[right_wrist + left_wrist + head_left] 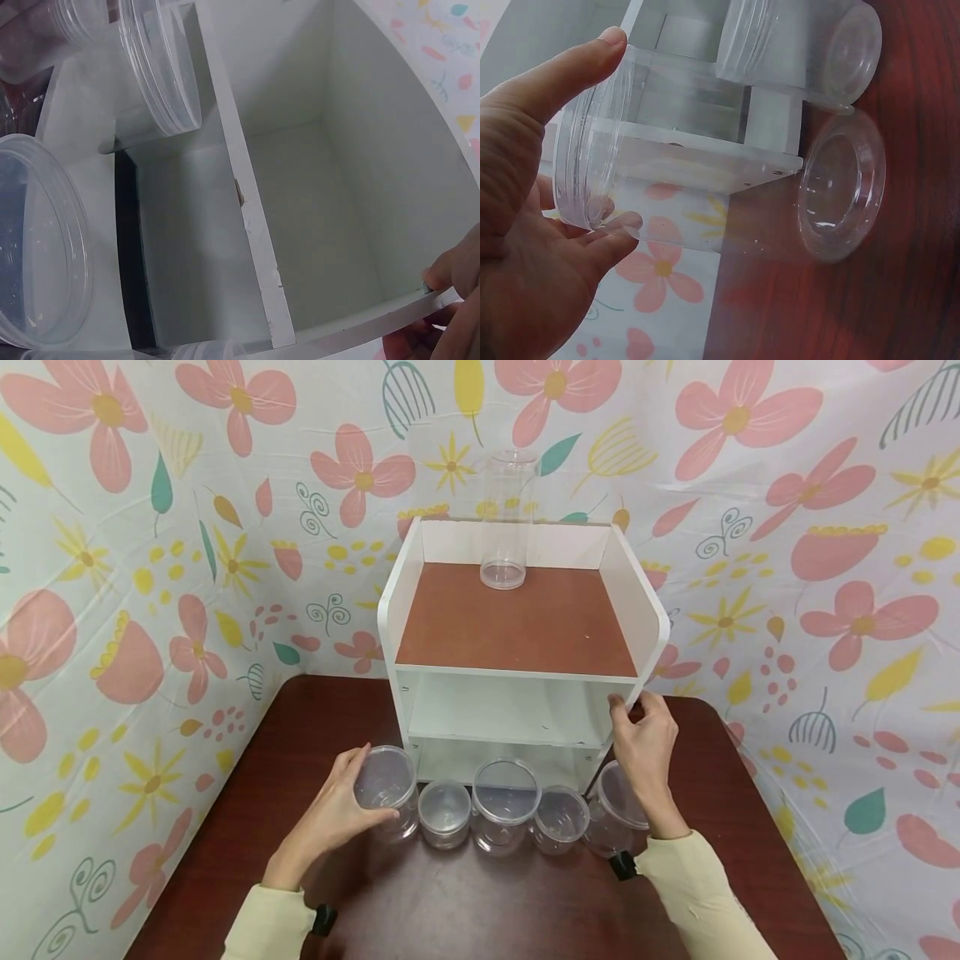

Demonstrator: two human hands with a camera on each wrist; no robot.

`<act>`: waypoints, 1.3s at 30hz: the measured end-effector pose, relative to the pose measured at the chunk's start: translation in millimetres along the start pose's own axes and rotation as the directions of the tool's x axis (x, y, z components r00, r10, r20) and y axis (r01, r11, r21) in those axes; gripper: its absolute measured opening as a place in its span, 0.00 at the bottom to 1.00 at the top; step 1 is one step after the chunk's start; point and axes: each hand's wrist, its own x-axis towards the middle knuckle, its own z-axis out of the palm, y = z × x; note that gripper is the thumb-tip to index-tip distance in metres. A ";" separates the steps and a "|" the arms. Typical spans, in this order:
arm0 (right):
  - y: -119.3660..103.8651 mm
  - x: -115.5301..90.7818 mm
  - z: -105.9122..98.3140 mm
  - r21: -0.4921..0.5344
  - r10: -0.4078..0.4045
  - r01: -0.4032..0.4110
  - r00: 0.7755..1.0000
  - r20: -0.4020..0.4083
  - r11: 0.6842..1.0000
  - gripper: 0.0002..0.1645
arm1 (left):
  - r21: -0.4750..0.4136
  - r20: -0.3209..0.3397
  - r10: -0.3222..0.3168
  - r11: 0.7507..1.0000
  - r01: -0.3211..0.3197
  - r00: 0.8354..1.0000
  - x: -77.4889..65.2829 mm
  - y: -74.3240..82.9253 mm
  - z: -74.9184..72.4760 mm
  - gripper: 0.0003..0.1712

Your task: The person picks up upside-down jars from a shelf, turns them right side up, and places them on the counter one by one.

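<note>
My left hand (333, 806) grips the leftmost clear plastic jar (397, 814) near its lid, thumb on one side and fingers on the other. In the left wrist view this jar's base (840, 187) rests on or just over the table. On the right, my right hand (647, 743) pinches the front edge of the white shelf unit's (652, 610) right side panel. The right wrist view shows thumb and fingers on opposite faces of that edge (375, 322). Between the hands stand a short jar (445, 814), a tall jar (506, 806), another short jar (561, 820) and a tall jar (611, 818).
A tall clear cylinder (506, 527) stands on the unit's brown top (517, 627). Below it, the unit has two white compartments (510, 710). Everything sits on a dark red-brown table (450, 918), with flower-patterned cloth (225, 527) behind and at the sides.
</note>
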 end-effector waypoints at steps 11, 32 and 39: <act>0.6 -0.2 0.6 -0.004 0.009 -0.009 1.000 0.002 1.000 0.08 | -0.002 0.006 -0.020 1.000 0.020 1.000 3.0 -3.4 1.6 0.68; 1.8 0.2 0.5 -0.012 0.011 -0.011 1.000 -0.003 1.000 0.09 | -0.043 0.030 -0.024 0.999 0.026 0.999 3.3 -5.9 4.3 0.69; 1.9 -0.4 0.3 -0.011 0.001 -0.001 1.000 0.003 1.000 0.09 | -0.046 0.026 -0.021 0.999 0.023 0.999 3.5 -5.7 4.8 0.69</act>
